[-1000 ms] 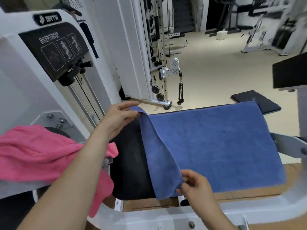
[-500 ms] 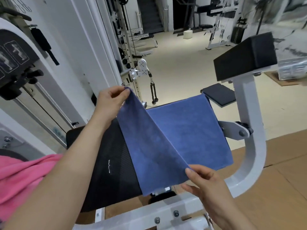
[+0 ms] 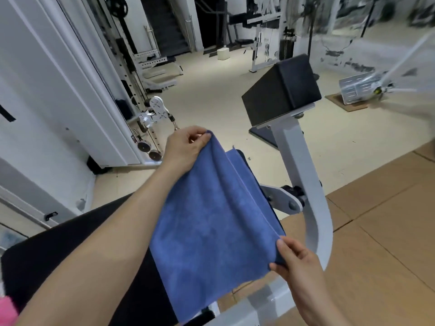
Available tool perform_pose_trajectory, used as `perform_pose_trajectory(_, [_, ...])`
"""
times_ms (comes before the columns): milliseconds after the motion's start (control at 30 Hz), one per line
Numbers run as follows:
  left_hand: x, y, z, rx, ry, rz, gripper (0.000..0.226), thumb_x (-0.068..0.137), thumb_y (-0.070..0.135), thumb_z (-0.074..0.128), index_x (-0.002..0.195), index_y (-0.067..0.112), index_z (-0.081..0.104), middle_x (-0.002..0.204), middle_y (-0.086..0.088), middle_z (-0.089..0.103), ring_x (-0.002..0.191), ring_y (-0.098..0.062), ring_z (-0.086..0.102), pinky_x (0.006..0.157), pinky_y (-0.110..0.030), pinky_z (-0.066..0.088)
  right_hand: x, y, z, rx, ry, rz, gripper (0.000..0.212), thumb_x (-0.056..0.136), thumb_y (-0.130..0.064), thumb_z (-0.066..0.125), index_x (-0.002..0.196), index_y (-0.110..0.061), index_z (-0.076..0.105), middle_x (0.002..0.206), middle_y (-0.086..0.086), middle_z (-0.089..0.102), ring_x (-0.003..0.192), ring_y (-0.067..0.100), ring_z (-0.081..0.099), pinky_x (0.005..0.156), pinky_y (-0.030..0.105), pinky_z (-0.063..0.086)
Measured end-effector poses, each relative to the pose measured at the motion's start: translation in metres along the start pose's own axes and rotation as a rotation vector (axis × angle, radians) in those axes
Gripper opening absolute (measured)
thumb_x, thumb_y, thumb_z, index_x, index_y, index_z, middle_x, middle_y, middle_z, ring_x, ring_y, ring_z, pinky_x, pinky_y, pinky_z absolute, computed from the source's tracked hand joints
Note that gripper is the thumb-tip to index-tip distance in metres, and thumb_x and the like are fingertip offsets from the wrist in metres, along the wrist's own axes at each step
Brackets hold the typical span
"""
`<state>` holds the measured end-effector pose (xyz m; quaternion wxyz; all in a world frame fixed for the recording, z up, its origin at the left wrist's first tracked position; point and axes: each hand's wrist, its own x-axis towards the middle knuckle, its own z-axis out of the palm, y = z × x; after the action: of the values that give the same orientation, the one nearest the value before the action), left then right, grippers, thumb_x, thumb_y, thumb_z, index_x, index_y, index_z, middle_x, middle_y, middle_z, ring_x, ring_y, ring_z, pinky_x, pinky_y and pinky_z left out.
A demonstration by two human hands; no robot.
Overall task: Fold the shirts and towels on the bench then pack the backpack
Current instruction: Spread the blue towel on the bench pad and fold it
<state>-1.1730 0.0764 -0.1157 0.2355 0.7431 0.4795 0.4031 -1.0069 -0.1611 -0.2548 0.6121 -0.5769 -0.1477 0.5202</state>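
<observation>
A blue towel (image 3: pixel 211 222) lies over the black bench pad (image 3: pixel 77 260), its near half lifted and carried across toward the right edge. My left hand (image 3: pixel 186 149) pinches the far corner of the lifted half. My right hand (image 3: pixel 294 260) pinches the near corner at the towel's right edge. A strip of the lower layer (image 3: pixel 237 161) shows under the fold. A pink cloth (image 3: pixel 8 311) peeks in at the bottom left corner. No backpack is in view.
A white curved frame (image 3: pixel 315 208) with a black block pad (image 3: pixel 282 90) rises just right of the towel. A white weight machine (image 3: pixel 58 102) with cable pulleys (image 3: pixel 153 111) stands at left. Brown floor mats (image 3: pixel 376 231) lie to the right.
Both hands have carried the lifted half of the towel rightward over the lower half, almost to its right edge. The view has swung right, leaving the pink cloth mostly out of frame.
</observation>
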Motion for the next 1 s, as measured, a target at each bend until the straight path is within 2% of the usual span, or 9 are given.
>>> perform_pose_trajectory(133, [0.021, -0.017, 0.044, 0.139, -0.111, -0.012, 0.010, 0.089, 0.030, 0.065, 0.084, 0.036, 0.071, 0.070, 0.017, 0.063, 0.068, -0.002, 0.056, 0.065, -0.015, 0.041, 0.036, 0.010, -0.005, -0.068, 0.059, 0.032, 0.018, 0.095, -0.012, 0.059, 0.083, -0.013, 0.072, 0.071, 0.002, 0.066, 0.066, 0.018, 0.058, 0.051, 0.025, 0.052])
perform_pose_trajectory(233, [0.030, -0.033, 0.068, 0.230, -0.159, -0.032, 0.012, 0.090, 0.034, 0.062, 0.082, 0.039, 0.068, 0.069, 0.016, 0.062, 0.068, -0.002, 0.055, 0.060, -0.007, 0.036, 0.056, 0.018, -0.005, -0.150, 0.102, 0.070, 0.017, 0.097, -0.015, 0.055, 0.085, -0.010, 0.067, 0.074, 0.003, 0.060, 0.067, 0.018, 0.055, 0.056, 0.029, 0.051])
perform_pose_trajectory(367, [0.036, -0.051, 0.087, 0.375, -0.173, -0.008, 0.018, 0.094, 0.036, 0.055, 0.092, 0.029, 0.072, 0.080, 0.008, 0.068, 0.077, -0.013, 0.059, 0.069, -0.029, 0.046, 0.069, 0.028, -0.005, -0.242, 0.134, 0.067, 0.026, 0.099, -0.017, 0.049, 0.076, -0.009, 0.058, 0.069, 0.004, 0.051, 0.065, 0.018, 0.050, 0.057, 0.030, 0.050])
perform_pose_trajectory(533, [0.037, -0.057, 0.098, 0.480, -0.088, 0.059, 0.023, 0.096, 0.040, 0.049, 0.094, 0.030, 0.070, 0.078, 0.008, 0.068, 0.071, -0.012, 0.053, 0.057, -0.028, 0.035, 0.072, 0.033, -0.010, -0.253, 0.122, 0.052, 0.024, 0.101, -0.016, 0.045, 0.086, -0.003, 0.059, 0.071, 0.008, 0.057, 0.063, 0.018, 0.054, 0.055, 0.027, 0.052])
perform_pose_trajectory(633, [0.035, -0.056, 0.100, 0.570, -0.061, 0.135, 0.027, 0.098, 0.043, 0.045, 0.095, 0.028, 0.067, 0.076, 0.003, 0.068, 0.068, -0.019, 0.052, 0.056, -0.029, 0.030, 0.074, 0.033, -0.015, -0.234, 0.107, 0.064, 0.026, 0.100, -0.011, 0.045, 0.076, -0.007, 0.053, 0.062, 0.004, 0.050, 0.056, 0.015, 0.050, 0.052, 0.025, 0.051])
perform_pose_trajectory(800, [0.035, -0.052, 0.105, 0.733, -0.077, 0.198, 0.032, 0.100, 0.042, 0.042, 0.096, 0.021, 0.065, 0.077, -0.004, 0.067, 0.074, -0.031, 0.059, 0.057, -0.031, 0.027, 0.078, 0.031, -0.015, -0.298, 0.120, 0.106, 0.026, 0.096, -0.008, 0.046, 0.071, -0.011, 0.050, 0.066, 0.006, 0.047, 0.060, 0.020, 0.050, 0.055, 0.032, 0.051])
perform_pose_trajectory(867, [0.036, -0.051, 0.107, 0.755, -0.100, 0.177, 0.032, 0.100, 0.042, 0.042, 0.098, 0.020, 0.064, 0.082, -0.004, 0.067, 0.078, -0.031, 0.060, 0.058, -0.031, 0.028, 0.077, 0.026, -0.017, -0.439, 0.077, 0.082, 0.023, 0.091, -0.010, 0.048, 0.069, -0.016, 0.049, 0.062, 0.002, 0.047, 0.057, 0.018, 0.047, 0.054, 0.032, 0.044])
perform_pose_trajectory(933, [0.037, -0.051, 0.108, 0.757, -0.127, 0.156, 0.033, 0.100, 0.041, 0.040, 0.098, 0.020, 0.064, 0.085, -0.003, 0.066, 0.082, -0.029, 0.060, 0.059, -0.031, 0.030, 0.076, 0.019, -0.024, -0.841, 0.054, -0.060, 0.022, 0.088, -0.018, 0.053, 0.067, -0.024, 0.048, 0.059, -0.008, 0.049, 0.052, 0.011, 0.046, 0.051, 0.027, 0.036])
perform_pose_trajectory(1000, [0.038, -0.052, 0.109, 0.742, -0.165, 0.132, 0.035, 0.101, 0.040, 0.037, 0.098, 0.020, 0.064, 0.087, -0.002, 0.064, 0.084, -0.027, 0.059, 0.060, -0.031, 0.031, 0.072, 0.011, -0.027, -1.091, 0.103, -0.251, 0.016, 0.090, -0.028, 0.056, 0.077, -0.032, 0.048, 0.075, -0.014, 0.054, 0.063, 0.003, 0.051, 0.049, 0.023, 0.032])
